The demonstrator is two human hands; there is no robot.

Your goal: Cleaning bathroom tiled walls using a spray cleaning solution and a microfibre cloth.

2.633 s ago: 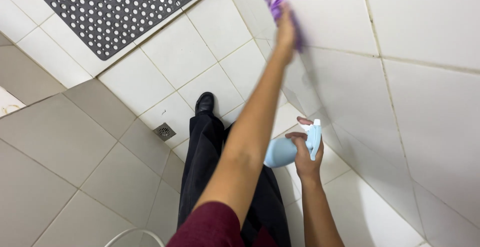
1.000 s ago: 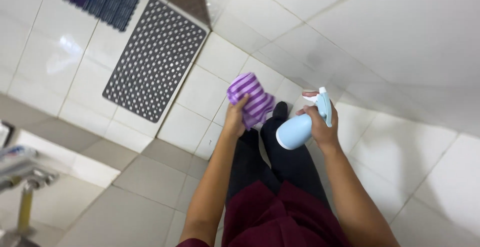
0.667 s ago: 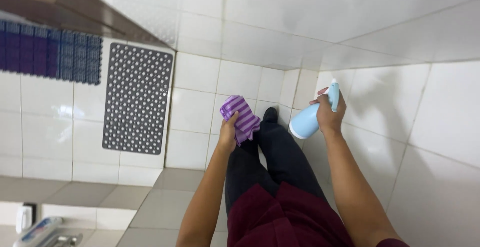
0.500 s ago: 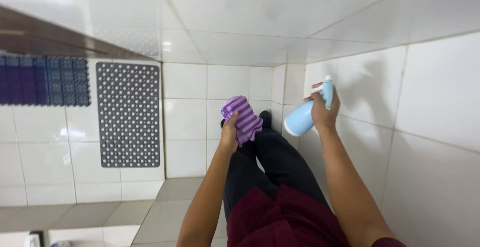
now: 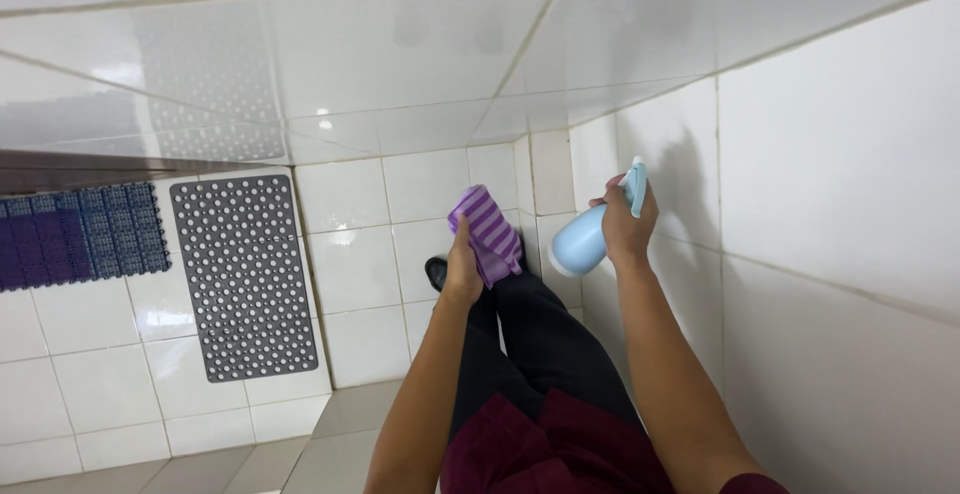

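My left hand (image 5: pixel 463 272) grips a purple striped cloth (image 5: pixel 487 233), held up in front of me over the white floor tiles. My right hand (image 5: pixel 628 226) holds a light blue spray bottle (image 5: pixel 583 239) by its trigger head, its nozzle toward the white tiled wall (image 5: pixel 840 184) on the right. Both hands are close to the corner where two tiled walls meet. Below them I see my dark trousers and one black shoe (image 5: pixel 436 272).
A grey perforated rubber mat (image 5: pixel 245 274) lies on the white floor tiles at the left. A purple-blue grid mat (image 5: pixel 75 237) lies further left. A glossy tiled wall (image 5: pixel 400 64) fills the top of the view.
My left arm came down from the wall, where it pressed the cloth high up. Both hands now sit lower before me, and the view has swung toward the corner.
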